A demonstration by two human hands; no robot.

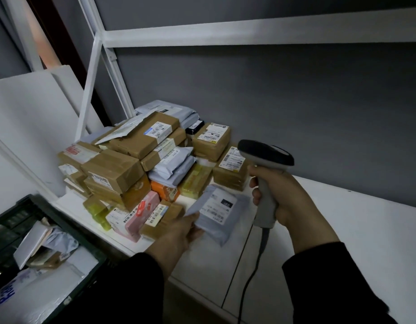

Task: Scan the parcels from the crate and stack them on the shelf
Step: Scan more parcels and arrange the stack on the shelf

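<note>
Over the shelf's [342,230] front edge, my left hand [179,232] pinches the grey mailer [216,213], label up. Just right of it, my right hand [281,199] wraps the barcode scanner [265,155], whose head is raised beyond the mailer. Farther left are the stacked parcels [132,157].

Orange box [166,190]: dark print on its right end, roughly "JD5", last character unsure. Pink box [145,210], front-left of orange box: red stamp mark and barcode stickers, characters too small. Grey mailer [217,212], front-right of orange box: white label with a black block, print blurred. Brown box [230,169], right-behind orange box: barcode label, unreadable. Long brown box [143,139], behind and above orange box: label with blue strip, unreadable. White sheet [50,284], far front-left of orange box: blue letters, cut off at the frame edge, unreadable.
</note>
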